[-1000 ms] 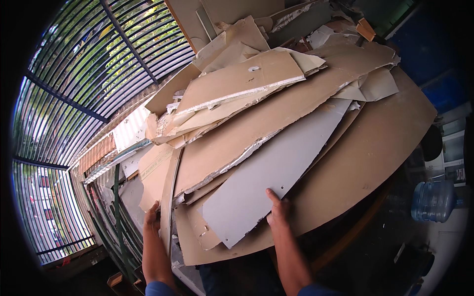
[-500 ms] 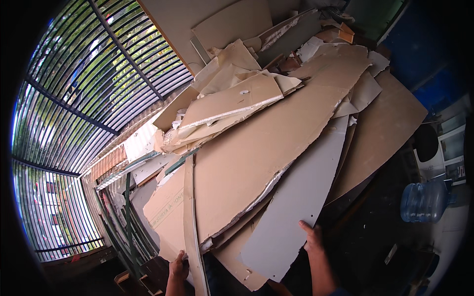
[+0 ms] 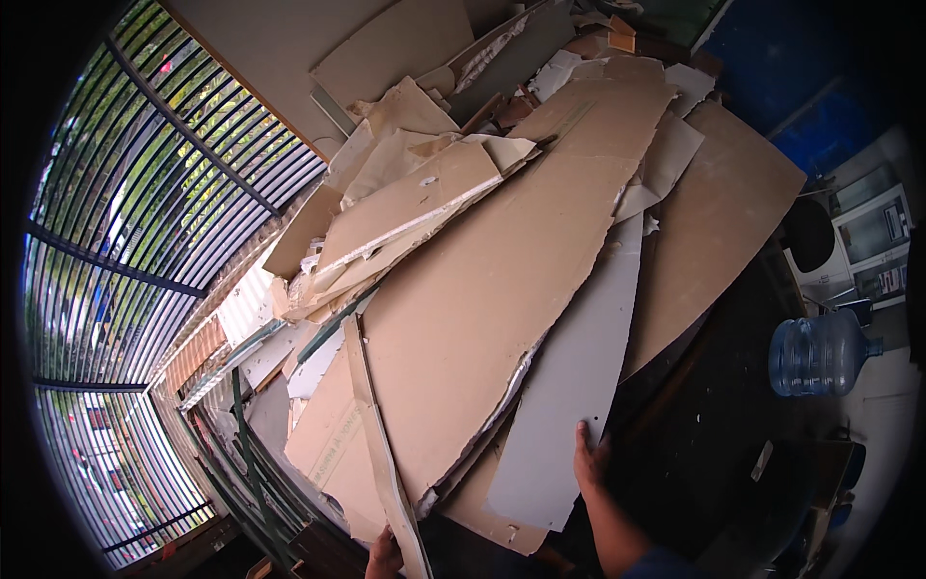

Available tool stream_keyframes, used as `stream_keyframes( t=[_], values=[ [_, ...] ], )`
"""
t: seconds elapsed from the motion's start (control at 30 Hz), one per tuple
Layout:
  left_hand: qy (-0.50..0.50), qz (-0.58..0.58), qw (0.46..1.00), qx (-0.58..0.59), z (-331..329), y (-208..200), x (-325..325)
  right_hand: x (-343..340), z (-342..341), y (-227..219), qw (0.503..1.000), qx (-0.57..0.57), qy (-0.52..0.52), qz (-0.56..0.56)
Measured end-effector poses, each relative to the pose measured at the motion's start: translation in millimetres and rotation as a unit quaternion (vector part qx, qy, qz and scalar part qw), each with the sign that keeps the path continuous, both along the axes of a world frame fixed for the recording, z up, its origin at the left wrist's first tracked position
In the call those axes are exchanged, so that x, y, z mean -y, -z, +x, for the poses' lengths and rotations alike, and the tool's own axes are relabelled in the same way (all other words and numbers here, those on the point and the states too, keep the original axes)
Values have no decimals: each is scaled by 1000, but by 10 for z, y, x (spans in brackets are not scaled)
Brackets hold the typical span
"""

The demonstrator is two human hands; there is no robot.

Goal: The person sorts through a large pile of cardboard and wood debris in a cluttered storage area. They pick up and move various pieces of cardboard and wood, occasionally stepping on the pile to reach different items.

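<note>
The right hand (image 3: 591, 463) is bare, and its forearm (image 3: 615, 526) is bare also, up to a blue sleeve (image 3: 659, 564) (only a small dark part is visible, at the near edge). The left hand (image 3: 384, 558) is bare too.

Counts one long pale-grey board (image 3: 574, 386), one narrow tan strip (image 3: 388, 473), one translucent blue plastic water bottle (image 3: 815, 359); leaves overlapping torn brown boards (image 3: 502, 270) uncountable.

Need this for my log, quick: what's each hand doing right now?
Left hand: at the narrow strip; grip cannot be told.
Right hand: holding the grey board by its edge.
</note>
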State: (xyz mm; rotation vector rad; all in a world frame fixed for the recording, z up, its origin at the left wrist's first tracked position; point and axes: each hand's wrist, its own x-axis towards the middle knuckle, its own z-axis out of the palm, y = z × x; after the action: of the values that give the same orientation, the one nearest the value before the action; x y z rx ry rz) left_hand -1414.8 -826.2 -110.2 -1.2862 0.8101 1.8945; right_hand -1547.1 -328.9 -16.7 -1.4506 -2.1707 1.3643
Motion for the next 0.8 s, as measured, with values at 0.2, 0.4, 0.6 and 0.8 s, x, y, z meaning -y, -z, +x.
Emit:
stream_keyframes(
  t=[0.2,0.4,0.6,0.8],
  values=[
    [29,-50,997,52,-93,-93,134,0,-25,-45,996,85,-6,36],
    [249,-678,691,40,-792,-560,-191,25,-31,-38,986,145,18,82],
    [343,-594,727,1,-1399,-572,182,103,-113,-260,974,223,37,14],
    [230,-473,849,45,-1022,-37,405,46,-57,-178,952,305,19,-1]
  ],
)
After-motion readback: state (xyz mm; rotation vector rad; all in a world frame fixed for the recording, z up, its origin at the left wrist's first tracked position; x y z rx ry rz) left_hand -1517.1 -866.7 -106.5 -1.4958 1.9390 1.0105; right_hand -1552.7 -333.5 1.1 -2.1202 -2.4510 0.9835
